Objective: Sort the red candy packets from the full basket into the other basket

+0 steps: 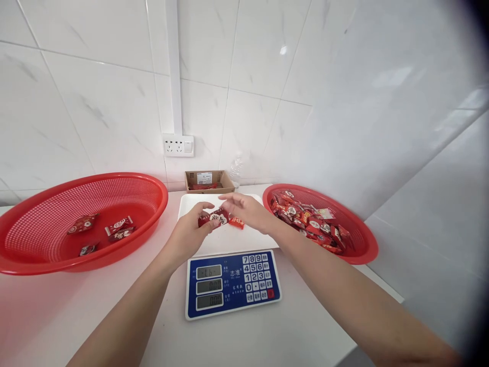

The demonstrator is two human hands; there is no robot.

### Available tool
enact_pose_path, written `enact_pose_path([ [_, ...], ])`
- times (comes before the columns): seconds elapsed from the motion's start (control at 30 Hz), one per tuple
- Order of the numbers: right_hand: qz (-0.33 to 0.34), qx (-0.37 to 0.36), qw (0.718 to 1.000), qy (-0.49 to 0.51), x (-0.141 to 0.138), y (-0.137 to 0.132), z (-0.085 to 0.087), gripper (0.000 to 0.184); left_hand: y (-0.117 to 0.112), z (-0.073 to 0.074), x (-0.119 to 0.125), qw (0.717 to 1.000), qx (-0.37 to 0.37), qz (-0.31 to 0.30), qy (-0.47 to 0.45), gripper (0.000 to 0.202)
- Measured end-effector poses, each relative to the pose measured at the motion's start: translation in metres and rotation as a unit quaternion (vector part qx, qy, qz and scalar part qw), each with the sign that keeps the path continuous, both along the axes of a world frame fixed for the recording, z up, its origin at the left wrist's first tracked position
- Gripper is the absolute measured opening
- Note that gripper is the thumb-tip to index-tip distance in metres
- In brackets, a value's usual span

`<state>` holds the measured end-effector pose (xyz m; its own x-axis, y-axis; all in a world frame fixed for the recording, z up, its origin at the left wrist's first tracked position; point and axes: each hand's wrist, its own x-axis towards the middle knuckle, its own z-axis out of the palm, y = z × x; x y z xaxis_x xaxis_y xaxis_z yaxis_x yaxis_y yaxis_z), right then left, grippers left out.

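My left hand [191, 232] grips a dark red snack packet [214, 217] with white lettering, its thumb across the front, above the white pan of a weighing scale [214, 247]. Close to the packet's right end is my right hand [250, 211], fingers stretched out and apart; whether they touch the packet is hard to see. A smaller bright red packet [237, 223] lies on the pan just under my right hand. Nearer to me, the scale's blue keypad panel [234, 285] shows zeros on its two lower displays.
At left, a red plastic basket [49, 204] holds several packets [120, 227]. Another red basket [361, 229] at right holds a heap of red packets [313, 224]. Behind the scale stand a cardboard box [225, 182] and a clear plastic bottle [236, 171] near the tiled wall.
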<state>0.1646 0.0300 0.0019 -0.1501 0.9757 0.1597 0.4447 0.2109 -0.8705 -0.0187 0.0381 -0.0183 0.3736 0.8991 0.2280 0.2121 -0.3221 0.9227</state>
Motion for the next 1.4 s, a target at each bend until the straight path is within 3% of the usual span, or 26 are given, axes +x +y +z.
enact_pose_path([
  [0.1, 0.016, -0.007, 0.999, -0.028, 0.0, 0.0, -0.002, 0.025, 0.0, -0.004, 0.002, 1.0, 0.008, 0.004, 0.017, 0.036],
  [0.27, -0.07, 0.021, 0.993, -0.095, 0.01, 0.017, -0.01, 0.032, 0.002, -0.003, -0.002, 0.995, 0.076, 0.056, 0.03, 0.041],
  [0.33, -0.096, 0.041, 0.982, -0.158, 0.015, 0.019, -0.012, 0.035, 0.001, 0.0, -0.004, 0.993, 0.093, 0.059, 0.035, 0.041],
  [0.57, -0.086, 0.086, 0.94, -0.319, 0.019, 0.0, -0.029, 0.017, -0.001, 0.0, -0.005, 0.995, 0.092, 0.028, 0.027, 0.032],
  [0.83, -0.083, 0.056, 0.953, -0.287, 0.006, -0.013, -0.03, 0.024, 0.001, -0.002, -0.004, 0.992, 0.112, 0.02, 0.044, 0.024],
  [0.97, -0.083, 0.114, 0.942, -0.304, -0.003, -0.007, -0.031, 0.033, -0.001, 0.001, -0.004, 0.99, 0.122, 0.025, 0.06, 0.024],
  [1.07, -0.049, 0.14, 0.928, -0.34, -0.007, 0.0, -0.036, 0.032, -0.002, 0.002, -0.004, 0.988, 0.13, 0.027, 0.073, 0.024],
  [1.17, 0.001, 0.156, 0.934, -0.323, -0.006, 0.002, -0.035, 0.025, -0.002, 0.002, -0.005, 0.986, 0.132, 0.032, 0.093, 0.027],
  [1.27, 0.006, 0.169, 0.941, -0.294, 0.008, -0.002, -0.025, 0.02, -0.001, 0.003, -0.006, 0.985, 0.125, 0.041, 0.113, 0.031],
  [1.4, -0.127, 0.107, 0.934, -0.316, 0.058, -0.015, -0.008, 0.024, -0.003, 0.005, -0.006, 0.983, 0.117, 0.039, 0.133, 0.035],
])
